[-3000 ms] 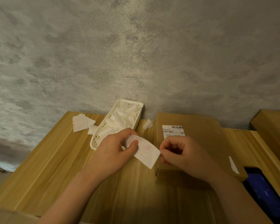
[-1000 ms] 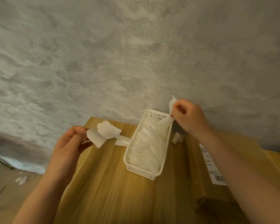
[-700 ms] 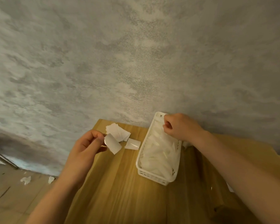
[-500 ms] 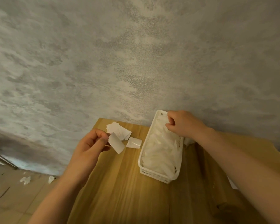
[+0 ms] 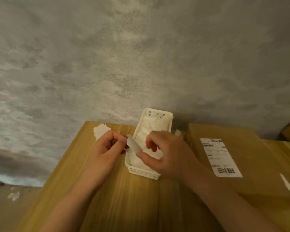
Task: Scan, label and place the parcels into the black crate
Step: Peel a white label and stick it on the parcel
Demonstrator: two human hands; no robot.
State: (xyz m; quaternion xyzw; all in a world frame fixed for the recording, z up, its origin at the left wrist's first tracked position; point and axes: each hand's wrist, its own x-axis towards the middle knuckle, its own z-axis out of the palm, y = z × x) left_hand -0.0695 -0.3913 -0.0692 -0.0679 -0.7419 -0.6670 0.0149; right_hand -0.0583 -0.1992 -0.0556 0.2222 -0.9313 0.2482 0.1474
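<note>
Left hand (image 5: 107, 150) and right hand (image 5: 164, 153) pinch a small white label (image 5: 134, 145) between them at frame centre, above the white basket (image 5: 141, 172). Cardboard parcel (image 5: 258, 158) lies on the bench (image 5: 124, 206) at right.

My wooden counter (image 5: 117, 206) butts against the grey wall. A white slotted basket (image 5: 141, 172) of paper scraps sits on it near the wall. Just left of the basket lies a small heap of white slips (image 5: 100, 132). Right of the basket rests a brown cardboard parcel (image 5: 258, 164), its shipping label (image 5: 219, 156) facing up.
</note>
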